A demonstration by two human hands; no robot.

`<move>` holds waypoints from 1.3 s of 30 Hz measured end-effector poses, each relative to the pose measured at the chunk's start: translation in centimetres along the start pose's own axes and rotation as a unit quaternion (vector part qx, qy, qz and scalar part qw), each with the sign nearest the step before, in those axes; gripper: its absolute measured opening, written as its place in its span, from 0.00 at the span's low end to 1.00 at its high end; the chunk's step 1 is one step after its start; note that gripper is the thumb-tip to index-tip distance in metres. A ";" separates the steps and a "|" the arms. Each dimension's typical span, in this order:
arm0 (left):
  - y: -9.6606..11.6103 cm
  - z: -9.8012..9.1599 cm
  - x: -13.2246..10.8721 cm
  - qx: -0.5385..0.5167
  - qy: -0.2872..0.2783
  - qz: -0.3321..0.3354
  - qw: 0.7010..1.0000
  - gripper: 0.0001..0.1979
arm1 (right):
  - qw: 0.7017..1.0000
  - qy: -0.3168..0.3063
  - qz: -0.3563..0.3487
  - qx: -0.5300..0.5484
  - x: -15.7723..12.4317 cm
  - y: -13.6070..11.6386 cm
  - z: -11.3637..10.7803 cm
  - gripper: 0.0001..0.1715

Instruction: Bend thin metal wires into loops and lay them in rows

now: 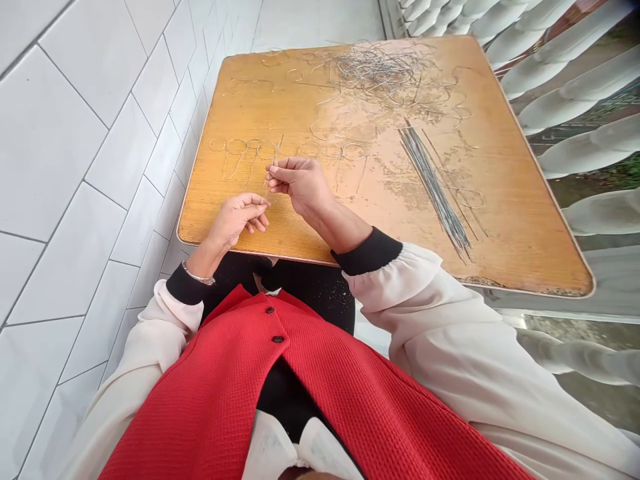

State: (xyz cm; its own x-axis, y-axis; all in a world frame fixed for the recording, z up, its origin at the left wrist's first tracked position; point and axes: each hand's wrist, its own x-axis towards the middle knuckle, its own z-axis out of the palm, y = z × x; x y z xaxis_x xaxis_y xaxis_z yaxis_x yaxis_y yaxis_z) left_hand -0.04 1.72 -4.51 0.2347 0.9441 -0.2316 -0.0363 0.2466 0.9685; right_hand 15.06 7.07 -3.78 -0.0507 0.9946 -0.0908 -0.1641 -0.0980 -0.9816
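Observation:
My right hand (pixel 303 181) pinches a thin metal wire (pixel 280 144) between thumb and fingertips, with one end sticking up past them. Lower and to the left, the thumb and index finger of my left hand (pixel 239 217) close on what looks like the lower part of that same wire; its other fingers are curled. Just beyond my hands, several wires bent into rings with straight tails lie in a row, one bent wire (pixel 354 148) being at the right of that row. The exact shape of the held wire is partly hidden by my fingers.
A bundle of straight wires (pixel 435 193) lies on the right part of the wooden table (pixel 525 227). At the far side is a tangled pile of wires (pixel 380 70). White tiled wall (pixel 95 167) borders the left, a white balustrade (pixel 575 147) the right.

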 end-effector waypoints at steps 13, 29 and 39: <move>0.1 0.1 -0.1 0.021 0.010 -0.008 1.000 0.05 | 0.999 0.021 0.026 -0.020 -1.0 -1.1 1.3 0.19; -0.6 0.4 -2.1 0.134 0.041 0.019 0.990 0.02 | 0.994 0.002 0.103 -0.037 -0.5 -0.2 -0.3 0.16; -3.4 -4.4 -4.7 0.423 0.248 0.143 0.859 0.10 | 0.980 -0.050 0.174 -0.083 1.2 1.5 6.8 0.18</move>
State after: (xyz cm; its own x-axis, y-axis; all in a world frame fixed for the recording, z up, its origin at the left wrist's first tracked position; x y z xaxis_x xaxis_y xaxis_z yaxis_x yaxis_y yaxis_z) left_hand -5.26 -2.59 -7.16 -0.1175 0.9685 0.2196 0.7460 -0.0599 0.6633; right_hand 8.02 7.88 -4.23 -0.1723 0.8924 -0.4171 0.0429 -0.4162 -0.9083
